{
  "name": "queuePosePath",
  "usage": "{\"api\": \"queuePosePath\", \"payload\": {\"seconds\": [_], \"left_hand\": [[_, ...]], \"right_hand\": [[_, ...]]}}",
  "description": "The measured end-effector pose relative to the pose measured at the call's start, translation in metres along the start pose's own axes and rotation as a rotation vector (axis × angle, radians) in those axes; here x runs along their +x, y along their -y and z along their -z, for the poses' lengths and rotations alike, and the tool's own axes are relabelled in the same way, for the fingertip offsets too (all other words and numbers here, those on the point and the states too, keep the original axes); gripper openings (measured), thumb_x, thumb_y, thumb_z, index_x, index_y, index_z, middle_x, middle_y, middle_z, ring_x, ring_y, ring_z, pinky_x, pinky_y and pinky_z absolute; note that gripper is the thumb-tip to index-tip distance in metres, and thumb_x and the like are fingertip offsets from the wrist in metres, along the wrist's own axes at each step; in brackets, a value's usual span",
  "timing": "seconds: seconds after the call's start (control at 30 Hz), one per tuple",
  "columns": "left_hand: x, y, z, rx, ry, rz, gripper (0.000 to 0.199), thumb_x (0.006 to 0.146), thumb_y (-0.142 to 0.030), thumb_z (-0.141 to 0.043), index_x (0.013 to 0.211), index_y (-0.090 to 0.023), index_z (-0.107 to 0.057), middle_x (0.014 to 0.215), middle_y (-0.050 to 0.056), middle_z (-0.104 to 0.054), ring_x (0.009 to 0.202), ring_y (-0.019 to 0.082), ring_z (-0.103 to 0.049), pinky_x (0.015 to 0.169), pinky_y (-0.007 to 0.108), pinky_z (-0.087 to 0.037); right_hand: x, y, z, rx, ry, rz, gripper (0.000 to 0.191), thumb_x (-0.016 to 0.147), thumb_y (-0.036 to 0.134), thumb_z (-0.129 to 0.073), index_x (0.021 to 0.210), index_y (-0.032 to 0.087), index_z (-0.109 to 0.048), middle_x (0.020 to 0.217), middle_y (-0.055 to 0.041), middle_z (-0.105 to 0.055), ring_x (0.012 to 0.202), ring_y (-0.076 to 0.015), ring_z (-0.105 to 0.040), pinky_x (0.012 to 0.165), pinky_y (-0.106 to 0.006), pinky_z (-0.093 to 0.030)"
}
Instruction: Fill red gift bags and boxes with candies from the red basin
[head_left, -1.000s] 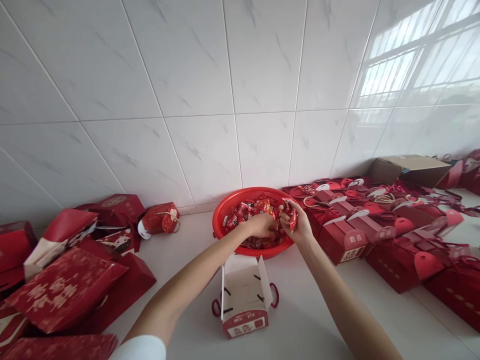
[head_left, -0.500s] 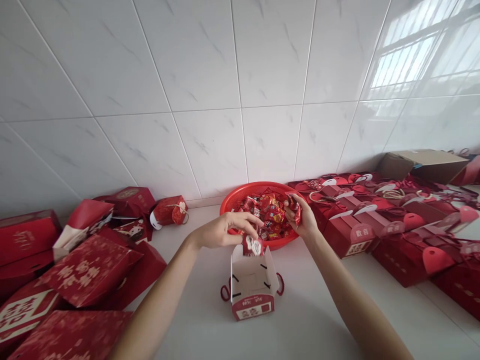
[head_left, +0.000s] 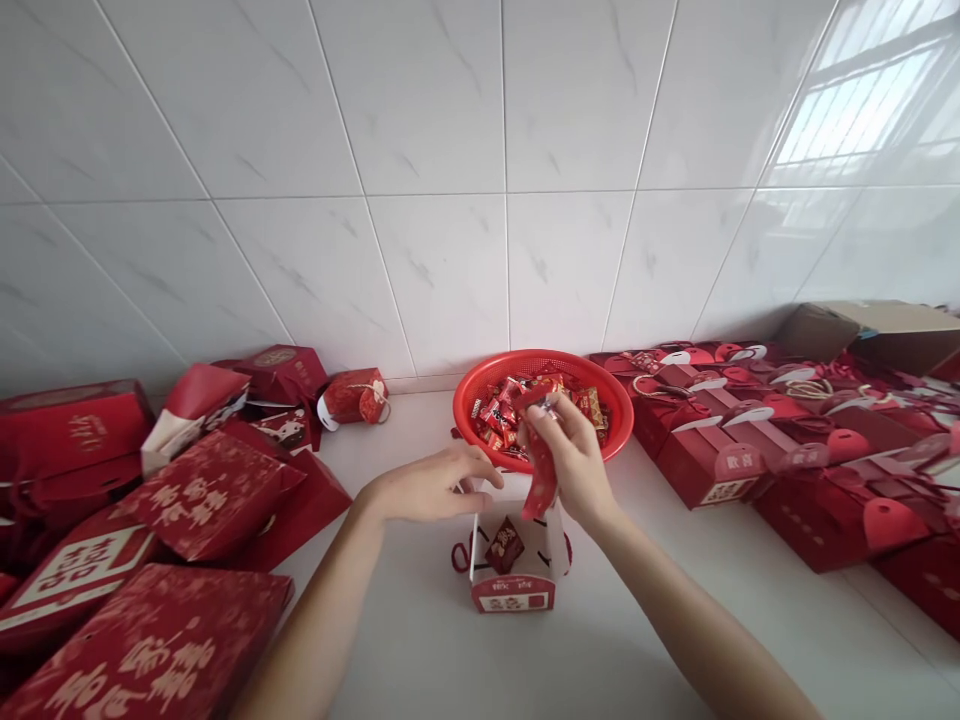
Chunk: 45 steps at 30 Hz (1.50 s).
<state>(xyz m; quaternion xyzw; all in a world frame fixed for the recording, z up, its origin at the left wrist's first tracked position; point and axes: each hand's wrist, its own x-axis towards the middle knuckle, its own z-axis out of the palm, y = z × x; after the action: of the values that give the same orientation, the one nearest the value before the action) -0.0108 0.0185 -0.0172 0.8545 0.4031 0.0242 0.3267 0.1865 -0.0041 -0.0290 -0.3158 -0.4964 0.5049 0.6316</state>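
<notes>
An open red-and-white gift box (head_left: 513, 598) with dark red cord handles stands in front of me, a dark red wrapped candy (head_left: 504, 545) lying inside. My left hand (head_left: 431, 485) hovers at the box's upper left edge, fingers loosely bent and apart, with nothing in them; whether it touches the flap I cannot tell. Over the box's back right side, my right hand (head_left: 574, 462) grips red wrapped candy (head_left: 541, 480), blurred by motion. Just behind is a red plastic basket (head_left: 466, 392) of many small candies in red and gold wrappers (head_left: 499, 410).
Several larger red gift boxes (head_left: 214, 490) are heaped on the left, and a small red box (head_left: 352, 397) lies near the wall. Rows of closed red gift boxes (head_left: 705, 450) fill the right side, with a cardboard box (head_left: 877, 330) behind. A tiled wall (head_left: 435, 260) bounds the back.
The candy from my left hand now lies in the box, and that hand's fingers have let go. My right hand has come from the basket's right side toward the box with candy in it.
</notes>
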Motion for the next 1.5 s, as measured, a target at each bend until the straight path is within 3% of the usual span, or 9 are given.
{"api": "queuePosePath", "payload": {"seconds": [0.17, 0.33, 0.43, 0.57, 0.73, 0.97, 1.2, 1.37, 1.5], "left_hand": [[-0.001, 0.002, 0.002, -0.057, 0.015, -0.058, 0.030, 0.085, -0.023, -0.059, 0.113, -0.023, -0.067, 0.119, 0.006, -0.064, 0.098, 0.019, -0.063, 0.083, 0.028, -0.051], [-0.001, 0.004, 0.006, -0.158, 0.052, -0.122, 0.026, 0.087, -0.031, -0.061, 0.109, -0.020, -0.067, 0.109, 0.005, -0.066, 0.094, 0.019, -0.064, 0.079, 0.027, -0.053], [0.000, 0.005, 0.007, -0.187, 0.069, -0.115, 0.028, 0.085, -0.028, -0.062, 0.112, -0.020, -0.067, 0.111, 0.006, -0.065, 0.096, 0.019, -0.065, 0.081, 0.028, -0.053], [-0.001, 0.006, 0.006, -0.195, 0.060, -0.095, 0.028, 0.085, -0.025, -0.061, 0.112, -0.023, -0.066, 0.110, 0.003, -0.065, 0.094, 0.017, -0.065, 0.082, 0.027, -0.053], [-0.001, 0.005, 0.007, -0.209, 0.086, -0.126, 0.028, 0.084, -0.021, -0.061, 0.112, -0.022, -0.066, 0.110, 0.004, -0.065, 0.093, 0.017, -0.065, 0.081, 0.026, -0.053], [-0.004, 0.010, 0.005, -0.176, 0.062, -0.096, 0.033, 0.085, -0.029, -0.065, 0.117, -0.024, -0.066, 0.124, 0.007, -0.060, 0.099, 0.018, -0.065, 0.085, 0.029, -0.053], [-0.004, -0.001, 0.004, -0.155, 0.160, -0.180, 0.035, 0.083, -0.035, -0.070, 0.116, -0.024, -0.070, 0.117, 0.007, -0.063, 0.093, 0.017, -0.066, 0.080, 0.025, -0.054], [0.000, -0.006, -0.002, -0.139, 0.096, -0.177, 0.029, 0.081, -0.031, -0.068, 0.108, -0.023, -0.075, 0.112, 0.006, -0.069, 0.087, 0.017, -0.067, 0.075, 0.024, -0.053], [-0.002, -0.011, -0.005, -0.075, -0.040, -0.111, 0.038, 0.080, -0.023, -0.064, 0.116, -0.023, -0.073, 0.116, 0.007, -0.071, 0.097, 0.022, -0.066, 0.077, 0.026, -0.052]], "right_hand": [[-0.008, 0.001, -0.004, -0.185, 0.250, -0.039, 0.028, 0.090, 0.045, -0.059, 0.081, 0.020, -0.051, 0.063, 0.0043, -0.054, 0.055, -0.0099, -0.044, 0.052, -0.023, -0.036], [-0.008, 0.006, 0.011, -0.575, 0.627, -0.029, 0.029, 0.090, 0.043, -0.062, 0.079, 0.016, -0.063, 0.069, 0.0014, -0.060, 0.062, -0.0105, -0.049, 0.058, -0.023, -0.036], [-0.009, 0.009, 0.015, -0.763, 0.597, -0.028, 0.031, 0.091, 0.047, -0.062, 0.082, 0.018, -0.067, 0.072, 0.0005, -0.063, 0.063, -0.0113, -0.050, 0.060, -0.023, -0.035], [-0.010, 0.009, 0.012, -0.743, 0.533, 0.009, 0.035, 0.096, 0.047, -0.053, 0.082, 0.017, -0.064, 0.072, -0.0002, -0.059, 0.064, -0.0121, -0.049, 0.059, -0.023, -0.034], [-0.011, 0.008, 0.008, -0.654, 0.670, 0.008, 0.035, 0.101, 0.039, -0.044, 0.079, 0.017, -0.060, 0.064, 0.0025, -0.051, 0.059, -0.0106, -0.043, 0.057, -0.023, -0.033], [-0.006, 0.041, 0.032, -0.702, 0.598, 0.080, 0.024, 0.098, 0.038, -0.053, 0.097, 0.019, -0.067, 0.094, -0.0047, -0.069, 0.084, -0.0172, -0.062, 0.073, -0.026, -0.047], [-0.013, 0.054, 0.065, -1.122, 0.931, -0.197, 0.035, 0.082, 0.041, -0.073, 0.108, 0.019, -0.068, 0.082, -0.0049, -0.067, 0.071, -0.0181, -0.061, 0.059, -0.025, -0.043], [-0.016, 0.055, 0.063, -1.192, 0.856, -0.184, 0.036, 0.079, 0.034, -0.074, 0.112, 0.021, -0.067, 0.095, -0.0057, -0.067, 0.078, -0.0192, -0.061, 0.064, -0.027, -0.043], [-0.017, 0.062, 0.063, -1.266, 0.759, -0.173, 0.034, 0.080, 0.031, -0.073, 0.112, 0.022, -0.067, 0.102, -0.0067, -0.067, 0.084, -0.0209, -0.061, 0.070, -0.029, -0.045]]}}
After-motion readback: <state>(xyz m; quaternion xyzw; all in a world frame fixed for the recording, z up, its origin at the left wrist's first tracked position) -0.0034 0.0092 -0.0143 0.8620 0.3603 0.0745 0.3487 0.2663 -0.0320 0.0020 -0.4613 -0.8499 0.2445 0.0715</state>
